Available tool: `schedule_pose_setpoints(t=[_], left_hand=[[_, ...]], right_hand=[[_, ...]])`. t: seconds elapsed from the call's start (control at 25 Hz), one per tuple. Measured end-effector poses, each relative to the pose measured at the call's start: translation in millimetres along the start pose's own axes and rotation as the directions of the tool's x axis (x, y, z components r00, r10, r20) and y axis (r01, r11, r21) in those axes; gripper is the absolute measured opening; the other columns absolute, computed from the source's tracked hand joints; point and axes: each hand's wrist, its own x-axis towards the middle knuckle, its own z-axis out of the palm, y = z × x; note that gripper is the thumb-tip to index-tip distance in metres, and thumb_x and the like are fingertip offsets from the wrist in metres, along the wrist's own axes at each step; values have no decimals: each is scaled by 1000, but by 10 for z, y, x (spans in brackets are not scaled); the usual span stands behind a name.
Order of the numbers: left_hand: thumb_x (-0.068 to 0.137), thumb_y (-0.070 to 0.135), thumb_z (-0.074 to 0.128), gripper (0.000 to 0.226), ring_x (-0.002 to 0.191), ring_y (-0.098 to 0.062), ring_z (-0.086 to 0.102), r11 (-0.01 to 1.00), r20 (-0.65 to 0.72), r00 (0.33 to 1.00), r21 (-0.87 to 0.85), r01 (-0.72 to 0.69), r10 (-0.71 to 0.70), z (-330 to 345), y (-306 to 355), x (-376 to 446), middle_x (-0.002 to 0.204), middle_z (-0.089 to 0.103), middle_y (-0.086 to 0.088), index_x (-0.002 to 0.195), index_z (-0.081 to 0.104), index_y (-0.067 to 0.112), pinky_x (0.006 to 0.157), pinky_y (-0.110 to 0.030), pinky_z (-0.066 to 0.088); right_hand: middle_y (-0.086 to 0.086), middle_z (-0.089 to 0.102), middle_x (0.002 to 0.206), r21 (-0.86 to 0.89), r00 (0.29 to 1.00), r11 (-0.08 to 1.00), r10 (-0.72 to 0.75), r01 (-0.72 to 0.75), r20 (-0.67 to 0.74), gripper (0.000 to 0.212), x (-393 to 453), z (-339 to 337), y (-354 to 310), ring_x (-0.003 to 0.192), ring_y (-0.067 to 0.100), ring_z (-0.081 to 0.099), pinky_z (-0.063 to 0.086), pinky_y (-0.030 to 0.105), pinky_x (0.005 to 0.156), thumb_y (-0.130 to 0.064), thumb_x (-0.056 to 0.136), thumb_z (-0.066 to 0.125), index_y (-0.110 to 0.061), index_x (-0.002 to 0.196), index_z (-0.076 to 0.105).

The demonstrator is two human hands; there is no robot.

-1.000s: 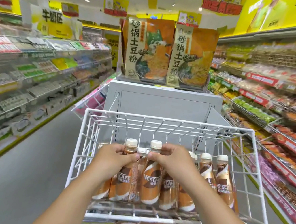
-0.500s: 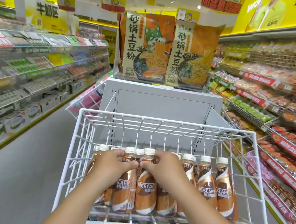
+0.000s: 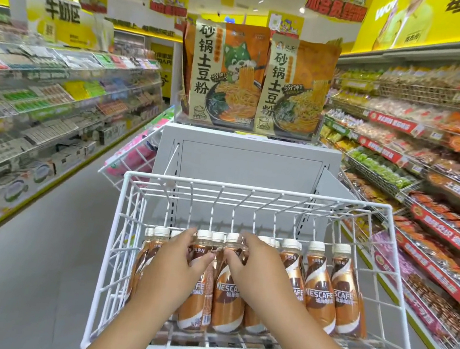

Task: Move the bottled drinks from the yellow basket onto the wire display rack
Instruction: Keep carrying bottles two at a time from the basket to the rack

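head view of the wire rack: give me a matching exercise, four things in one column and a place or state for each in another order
Things:
1. left hand
2. right hand
3. noodle packets
4. rightmost bottle

Places or states:
A. upright atop the grey stand behind the wire rack
B. at the right end of the front row, untouched
C. fingers on a bottle left of the rack's centre
D. fingers on bottles at the rack's centre

Pairs: 1-C, 2-D, 3-A, 4-B
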Motion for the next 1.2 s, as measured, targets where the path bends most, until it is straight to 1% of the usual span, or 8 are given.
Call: schedule_pose_setpoints(t=[0.12, 0.2, 0.28, 0.4, 0.52, 0.6, 0.84, 1.2], left_hand=[[95, 65, 46, 70, 143, -16, 38, 955, -38, 974, 207, -212, 224, -39, -71, -66, 156, 43, 6, 154, 33, 31, 112, -37, 40], [95, 68, 37, 74, 153, -20, 17, 923, 9, 968, 297, -243, 251, -37, -105, -96, 166, 23, 0, 158, 20, 32, 120, -42, 29], [95, 69, 33, 79, 157, -24, -1, 894, 59, 963, 362, -265, 262, -21, -154, -142, 171, 2, -3, 161, 7, 34, 123, -46, 20], [95, 70, 28, 80, 157, -24, -12, 850, 108, 936, 393, -350, 335, -7, -217, -257, 171, -11, -1, 162, 3, 34, 124, -48, 12], [95, 72, 18, 78, 155, -21, -20, 807, 139, 907, 418, -417, 397, -25, -270, -340, 170, -19, 2, 162, -3, 37, 121, -43, -2], [95, 72, 15, 79, 155, -22, -21, 783, 165, 898, 442, -437, 408, -52, -258, -402, 169, -21, 0, 162, -4, 36, 123, -42, -6], [98, 71, 19, 77, 155, -23, -21, 771, 172, 903, 473, -427, 395, -174, 46, -869, 168, -20, -2, 162, -4, 34, 123, -44, -9], [97, 71, 25, 79, 156, -21, -18, 761, 237, 874, 431, -486, 424, 30, 947, -2278, 170, -17, 2, 162, -5, 36, 124, -44, -6]], right_hand=[[-1, 59, 144, -116, 983, 984, -147, 135, -107, 50, -148, -1, 94, 131, 16, 53, 48, 32, 106, -46, 103, 51, -21, 146, 52], [0, 38, 162, -212, 978, 963, -188, 165, -94, 55, -247, 59, 159, 152, 19, 27, 31, 38, 124, -47, 104, 48, -22, 154, 43], [-2, 7, 173, -285, 987, 949, -157, 137, -47, 68, -343, 164, 205, 160, 20, -2, 8, 41, 130, -53, 104, 43, -25, 163, 23], [-4, -16, 173, -368, 992, 924, -122, 108, -16, 77, -469, 303, 250, 158, 20, -19, 3, 47, 130, -63, 103, 32, -27, 165, 4], [-7, -21, 171, -409, 996, 910, -85, 69, -20, 77, -577, 352, 250, 157, 19, -22, 3, 48, 130, -68, 102, 21, -30, 165, 0], [-6, -15, 173, -418, 997, 907, -72, 53, -30, 76, -678, 322, 254, 158, 20, -18, 5, 48, 130, -67, 102, 23, -30, 165, 3], [-6, -15, 173, -369, 998, 929, -45, 26, -41, 76, -1218, 28, 299, 158, 19, -19, -1, 47, 129, -67, 102, 24, -33, 165, -2], [-2, -12, 173, -324, 994, 945, 16, -52, -112, 76, -2811, -784, 835, 159, 22, -15, -3, 44, 128, -63, 104, 29, -30, 165, -1]])
